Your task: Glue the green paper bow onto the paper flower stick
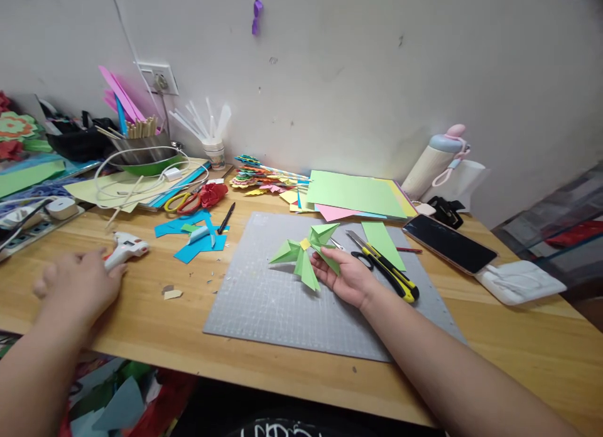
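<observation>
My right hand [346, 277] pinches a light green folded-paper flower [306, 270] by one of its pointed petals, with the thumb on top and the fingers beneath. A small yellow square marks the flower's centre, and it is held above the grey cutting mat [249, 305]. At the left, my left hand [85, 286], slightly blurred, is closed round the rear of a white glue gun [126, 250], whose nozzle end points away to the right. A yellow-and-black utility knife [389, 274], black-handled scissors [362, 258] and a green paper strip [382, 243] lie right of my right hand.
Blue paper scraps [200, 239] and a black pen [227, 218] lie left of the mat. Green paper sheets [355, 193] are stacked behind it. A phone [450, 242] and a bottle [431, 161] stand rightward. A white cable [101, 173] loops near a metal bowl [141, 149].
</observation>
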`<state>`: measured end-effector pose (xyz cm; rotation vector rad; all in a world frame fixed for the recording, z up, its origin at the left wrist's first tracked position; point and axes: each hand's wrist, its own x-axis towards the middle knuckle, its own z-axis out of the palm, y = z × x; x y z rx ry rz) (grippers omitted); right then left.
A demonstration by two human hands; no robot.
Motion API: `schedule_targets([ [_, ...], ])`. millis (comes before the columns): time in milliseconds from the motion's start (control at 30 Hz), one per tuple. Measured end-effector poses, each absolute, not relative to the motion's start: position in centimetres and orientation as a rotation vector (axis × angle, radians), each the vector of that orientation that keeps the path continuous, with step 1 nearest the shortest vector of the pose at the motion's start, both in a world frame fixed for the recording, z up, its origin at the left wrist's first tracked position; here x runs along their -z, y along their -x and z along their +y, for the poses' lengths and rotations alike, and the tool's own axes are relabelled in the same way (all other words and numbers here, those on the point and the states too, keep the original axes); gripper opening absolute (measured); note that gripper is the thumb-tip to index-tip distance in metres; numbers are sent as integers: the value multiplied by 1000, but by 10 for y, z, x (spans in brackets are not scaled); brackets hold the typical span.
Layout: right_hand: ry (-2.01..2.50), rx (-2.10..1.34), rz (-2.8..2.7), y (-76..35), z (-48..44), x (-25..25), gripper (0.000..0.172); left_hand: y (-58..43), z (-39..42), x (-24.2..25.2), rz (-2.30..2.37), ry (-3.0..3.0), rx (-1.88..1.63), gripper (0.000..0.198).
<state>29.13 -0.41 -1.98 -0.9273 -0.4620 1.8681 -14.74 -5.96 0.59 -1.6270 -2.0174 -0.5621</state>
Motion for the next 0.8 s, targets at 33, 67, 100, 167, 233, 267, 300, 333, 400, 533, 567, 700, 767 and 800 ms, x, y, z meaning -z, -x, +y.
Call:
schedule_targets([
  [33,928,-1871,-463,-291,-5,19,4,136,-57,-9,-1999,1622,608,41],
  [67,927,-1874,-466,-291,-5,18,5,120,-55,-14,-1956,1609,761,42],
  [100,924,-1876,-470,-291,-6,18,5,100,-53,-18,-1936,1670,879,44],
  [167,906,-1874,-477,-292,-7,15,8,56,-48,-27,-1989,1981,1041,51],
  [233,869,-1864,-480,-292,-8,13,13,14,-43,-34,-2214,2200,1198,53],
  [267,846,-1858,-480,-293,-9,11,15,-3,-40,-37,-2315,2270,1275,54],
  [300,825,-1853,-480,-293,-9,10,16,-17,-37,-39,-2373,2322,1349,55],
  [333,805,-1852,-482,-293,-10,9,17,-30,-33,-40,-2420,2428,1381,55],
  [400,778,-1852,-487,-293,-10,6,19,-49,-25,-41,-2410,2781,1413,57],
  [533,754,-1849,-520,-291,-12,4,22,-79,-14,-35,-2305,2964,1882,41],
  [567,751,-1849,-534,-290,-13,3,23,-84,-13,-32,-2303,2894,1987,32],
  [700,747,-1774,-640,-284,-17,1,33,-85,-11,-21,-2358,2616,2147,17],
  [767,806,-1616,-718,-281,-19,2,39,-78,-11,-19,-2373,2449,2224,16],
  [800,846,-1531,-743,-279,-19,4,39,-75,-11,-18,-2378,2385,2262,16],
])
